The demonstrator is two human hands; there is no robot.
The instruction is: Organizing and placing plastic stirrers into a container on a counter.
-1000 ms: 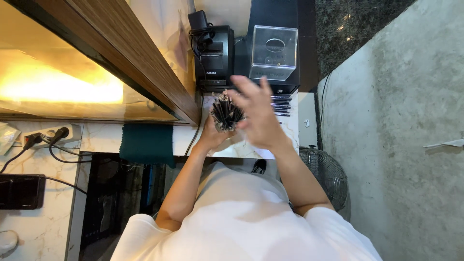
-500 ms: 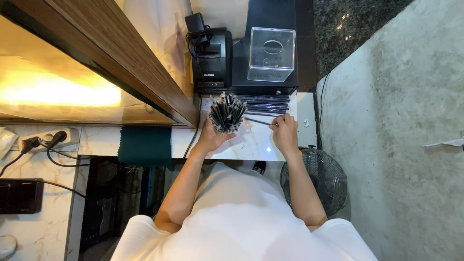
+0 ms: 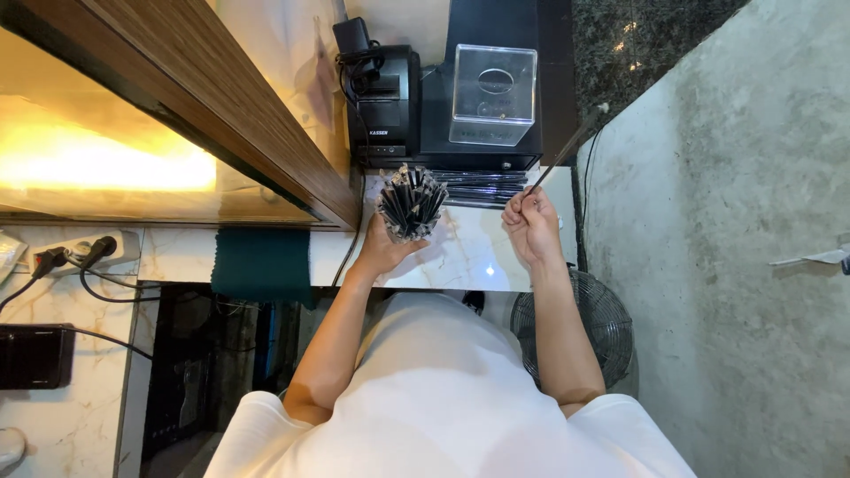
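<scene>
on the marble counter (image 3: 460, 257), left hand (image 3: 382, 252) grips a holder (image 3: 409, 232) packed with dark straws (image 3: 413, 196); right hand (image 3: 529, 232) pinches one straw (image 3: 567, 149).

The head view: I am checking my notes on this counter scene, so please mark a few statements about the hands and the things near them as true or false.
1. The left hand grips a holder full of dark straws. True.
2. The right hand is empty. False: it pinches a single dark straw that points up and away from the person.
3. A clear plastic box stands on the black machine behind the counter. True.
4. The green cloth lies under the straw holder. False: it hangs off the counter edge, to the left of the left hand.
5. A round fan sits below the counter by the right forearm. True.
</scene>
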